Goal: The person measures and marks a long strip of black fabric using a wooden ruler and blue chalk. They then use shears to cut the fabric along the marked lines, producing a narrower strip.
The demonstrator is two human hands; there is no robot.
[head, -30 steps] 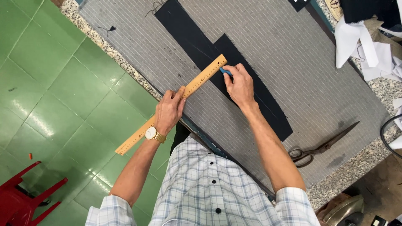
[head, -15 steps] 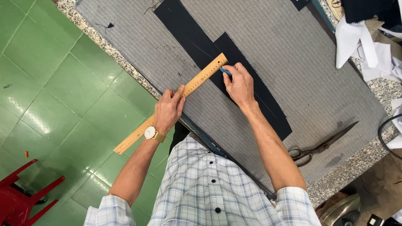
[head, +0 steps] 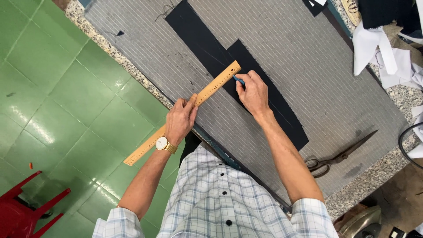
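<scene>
A long wooden ruler (head: 216, 84) lies slanted across a strip of black cloth (head: 207, 48) on a grey striped cloth (head: 291, 53) that covers the table. My left hand (head: 179, 119), with a gold wristwatch, presses the ruler down near the table's edge. My right hand (head: 252, 91) pinches a small blue chalk (head: 238, 79) whose tip touches the black cloth right beside the ruler's far end.
Large dark scissors (head: 339, 155) lie on the grey cloth at the right. White cloth pieces (head: 383, 53) are heaped at the far right. A red stool (head: 22, 211) stands on the green tiled floor (head: 57, 88) at the lower left. A black cable (head: 407, 141) curves at the right edge.
Both hands, the ruler and the chalk stay where they were; only the camera view shifts slightly.
</scene>
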